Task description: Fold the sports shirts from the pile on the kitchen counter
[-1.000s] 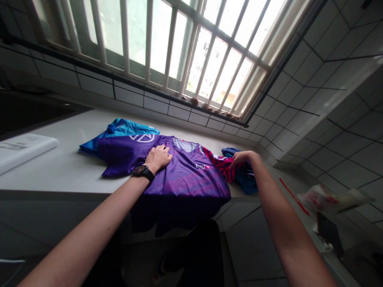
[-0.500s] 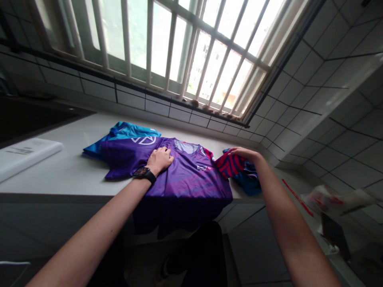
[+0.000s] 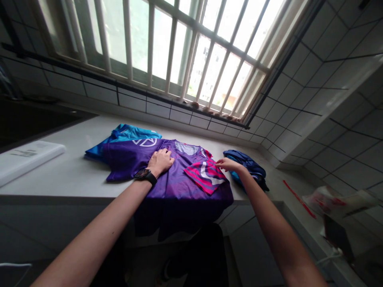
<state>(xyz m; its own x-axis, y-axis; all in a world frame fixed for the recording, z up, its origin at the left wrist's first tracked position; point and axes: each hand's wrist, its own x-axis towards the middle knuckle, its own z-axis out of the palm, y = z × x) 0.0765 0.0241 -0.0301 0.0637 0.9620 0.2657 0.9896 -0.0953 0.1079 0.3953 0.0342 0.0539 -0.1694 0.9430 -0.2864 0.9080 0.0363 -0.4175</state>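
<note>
A purple jersey (image 3: pixel 179 183) lies on the white counter, its lower part hanging over the front edge. My left hand (image 3: pixel 161 161) rests on its chest below the collar, fingers laid on the cloth and holding nothing. The red patterned sleeve (image 3: pixel 208 175) is folded inward across the jersey's right side. At that sleeve's outer fold, my right hand (image 3: pixel 229 164) has its fingertips pinched on the fabric. The other sleeve, purple with a white emblem, stretches out to the left and partly covers a blue shirt (image 3: pixel 131 131). A dark blue folded garment (image 3: pixel 245 161) sits just behind my right hand.
On the left of the counter (image 3: pixel 89 183) lies a white box (image 3: pixel 28 157), with a dark cooktop (image 3: pixel 36 115) behind it. A red strip (image 3: pixel 299 199) and a plastic bag (image 3: pixel 326 199) are at the right. A barred window rises behind the counter.
My right hand has moved left and folded the red sleeve inward onto the jersey, uncovering the dark blue garment. My left hand has stayed on the jersey's chest.
</note>
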